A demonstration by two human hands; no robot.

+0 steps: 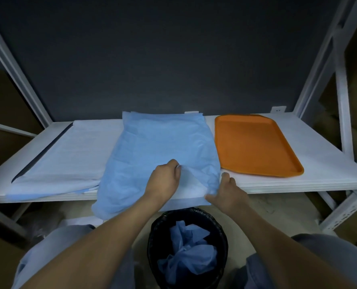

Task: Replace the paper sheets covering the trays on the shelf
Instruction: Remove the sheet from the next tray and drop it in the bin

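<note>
While the blue sheet (163, 140) (on the shelf (323, 174)) is pinched by the left hand (166, 179) and gripped by the right hand (226, 193), peeling seems underway; next it must be laid on the orange tray (254, 147) at three o'clock.

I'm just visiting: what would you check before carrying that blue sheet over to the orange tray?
1. Left hand pinches a corner of the top blue sheet: ok.
2. Only one sheet is peeling off the stack: cannot tell.
3. Right hand grips the stack's near right corner: cannot tell; it is there, but the hold is unclear.
4. Orange tray lies bare, nothing on it: ok.
5. Black wastebasket already holds crumpled blue paper: ok.
</note>
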